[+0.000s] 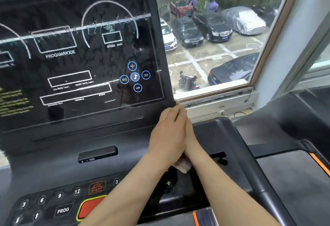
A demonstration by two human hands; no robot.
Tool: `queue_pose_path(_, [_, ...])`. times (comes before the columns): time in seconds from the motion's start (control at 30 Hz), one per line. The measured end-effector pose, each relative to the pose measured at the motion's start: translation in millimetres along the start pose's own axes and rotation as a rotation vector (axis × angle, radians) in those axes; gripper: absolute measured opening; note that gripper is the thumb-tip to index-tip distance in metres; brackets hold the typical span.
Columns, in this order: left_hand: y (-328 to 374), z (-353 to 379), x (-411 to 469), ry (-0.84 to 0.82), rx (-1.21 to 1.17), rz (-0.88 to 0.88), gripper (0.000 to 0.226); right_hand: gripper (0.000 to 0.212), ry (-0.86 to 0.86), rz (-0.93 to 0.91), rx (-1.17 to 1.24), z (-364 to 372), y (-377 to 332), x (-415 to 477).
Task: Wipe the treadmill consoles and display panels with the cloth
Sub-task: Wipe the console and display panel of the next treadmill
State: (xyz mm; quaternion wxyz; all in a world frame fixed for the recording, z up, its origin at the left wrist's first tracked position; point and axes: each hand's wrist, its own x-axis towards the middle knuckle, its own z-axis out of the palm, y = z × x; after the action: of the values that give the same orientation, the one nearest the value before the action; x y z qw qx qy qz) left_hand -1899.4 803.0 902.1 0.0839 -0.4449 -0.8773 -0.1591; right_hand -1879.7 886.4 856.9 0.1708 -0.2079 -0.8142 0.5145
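At the fingertips (178,109): display panel (80,56) corner | left hand (167,133), right hand (190,133) palm to palm, fingers straight, pressed together | cloth (183,167) under wrists

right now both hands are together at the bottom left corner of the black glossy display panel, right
Not the left. In the head view the left hand and right hand are together at the bottom right corner of the black glossy display panel.
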Motion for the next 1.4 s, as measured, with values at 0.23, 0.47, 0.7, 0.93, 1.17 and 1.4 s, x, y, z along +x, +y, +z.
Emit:
queue_pose_path(0.23, [-9.3,-27.5,35.2,0.381,-0.264,-0.131,0.056,0.014,0.067,-0.096,0.442,-12.5,-66.6,72.2])
queue_pose_path(0.47, [-18.7,-61.2,58.2,0.415,-0.299,-0.154,0.086,0.046,0.258,-0.267,0.327,-17.8,-128.3,121.9])
queue_pose_path(0.7, [-32.1,-133.7,123.7,0.416,-0.215,-0.105,0.099,0.012,0.304,-0.4,0.257,-46.5,-207.0,180.2])
queue_pose_path(0.93, [-54.8,-176.6,158.0,0.439,-0.113,-0.139,0.112,0.026,0.38,-0.467,-0.377,-61.9,-266.5,212.6])
queue_pose_path(1.17, [-117.4,-210.8,139.5,0.551,0.025,-0.266,0.092,0.026,0.223,-0.582,-1.018,-6.0,-331.1,194.0])
queue_pose_path(1.4, [-231.4,-270.1,74.4,0.648,0.136,-0.411,0.064,0.024,-0.002,-0.71,-0.993,115.7,-399.9,179.4])
